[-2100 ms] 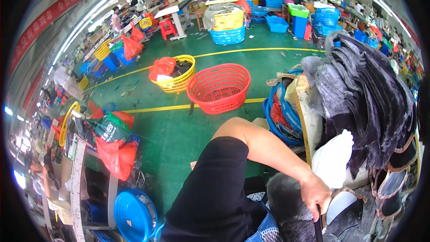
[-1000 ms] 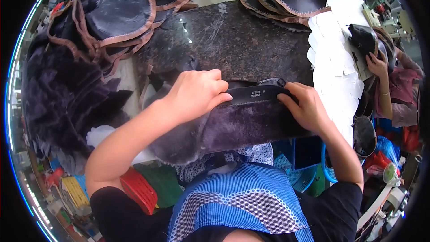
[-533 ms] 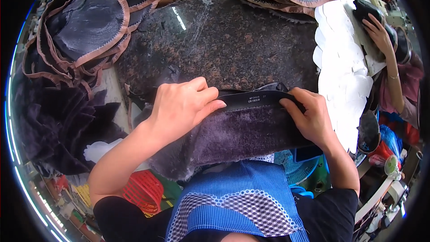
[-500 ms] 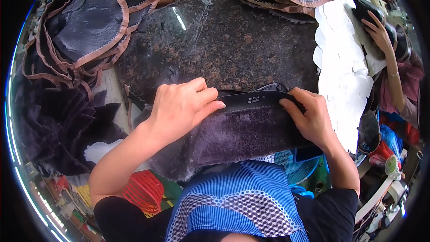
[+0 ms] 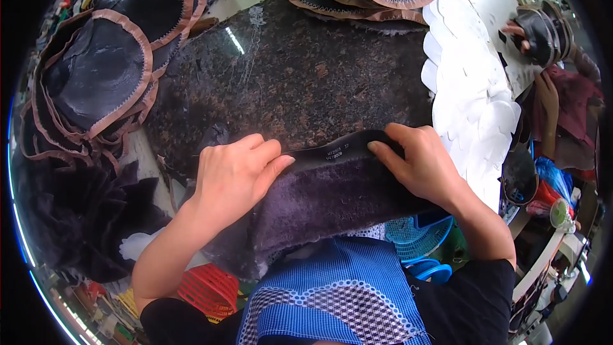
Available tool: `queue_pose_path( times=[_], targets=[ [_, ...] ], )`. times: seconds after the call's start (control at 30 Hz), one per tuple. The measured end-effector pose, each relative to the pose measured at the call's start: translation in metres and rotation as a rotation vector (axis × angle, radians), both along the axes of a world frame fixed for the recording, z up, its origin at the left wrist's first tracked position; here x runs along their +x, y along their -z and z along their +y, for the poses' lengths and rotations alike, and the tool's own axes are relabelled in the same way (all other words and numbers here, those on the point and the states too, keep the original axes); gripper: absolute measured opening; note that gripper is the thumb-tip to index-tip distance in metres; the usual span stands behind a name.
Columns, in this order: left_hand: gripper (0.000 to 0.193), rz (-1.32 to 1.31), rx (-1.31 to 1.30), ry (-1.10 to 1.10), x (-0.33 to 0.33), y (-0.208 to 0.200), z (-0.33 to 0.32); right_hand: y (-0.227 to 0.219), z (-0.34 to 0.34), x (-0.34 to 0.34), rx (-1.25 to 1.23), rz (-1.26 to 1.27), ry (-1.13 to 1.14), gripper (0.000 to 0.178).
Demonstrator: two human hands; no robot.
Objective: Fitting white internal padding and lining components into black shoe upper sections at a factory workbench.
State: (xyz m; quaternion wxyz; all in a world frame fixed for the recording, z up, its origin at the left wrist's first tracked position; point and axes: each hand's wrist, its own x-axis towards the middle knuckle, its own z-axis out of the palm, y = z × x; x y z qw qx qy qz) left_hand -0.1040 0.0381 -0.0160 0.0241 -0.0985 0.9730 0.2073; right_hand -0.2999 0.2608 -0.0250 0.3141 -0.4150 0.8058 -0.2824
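Since half a second ago, the fur piece [image 5: 319,201] has been drawn slightly toward 6 o'clock, off the speckled slab [image 5: 300,70] and nearer the apron [image 5: 341,275]. The black fold seen behind its band [image 5: 365,139] then is no longer seen, and slab shows directly beyond the edge. The view has also shifted a little, so part of the movement may be the camera's. By judgement, the same handling is being continued: the edge is kept spread and nothing has been let go.

The fur piece lies just below centre, its fur turned up and its band toward 12 o'clock. At the band's 9 o'clock end the edge is pinched by the left hand [image 5: 230,176], fingers curled and thumb on top; at its 3 o'clock end it is gripped likewise by the right hand [image 5: 421,161].

Toward 2 o'clock, a trimmed piece [image 5: 541,33] has been turned by a co-worker.

On the band, two short lines of pale print [image 5: 337,151] are borne, rising toward 2 o'clock. No brand mark can be made out.
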Motion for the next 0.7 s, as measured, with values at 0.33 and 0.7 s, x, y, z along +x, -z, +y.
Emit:
queue_pose_path(
  times=[0.33,0.7],
  targets=[
    [0.030,-0.039,-0.297,-0.012,-0.005,0.001,0.011,0.009,-0.033,0.041,-0.501,0.369,-0.512,0.037],
    [0.031,-0.292,-0.131,0.214,0.012,-0.039,-0.040,0.010,-0.026,0.043,-0.432,0.377,-0.515,0.041]
  ],
)
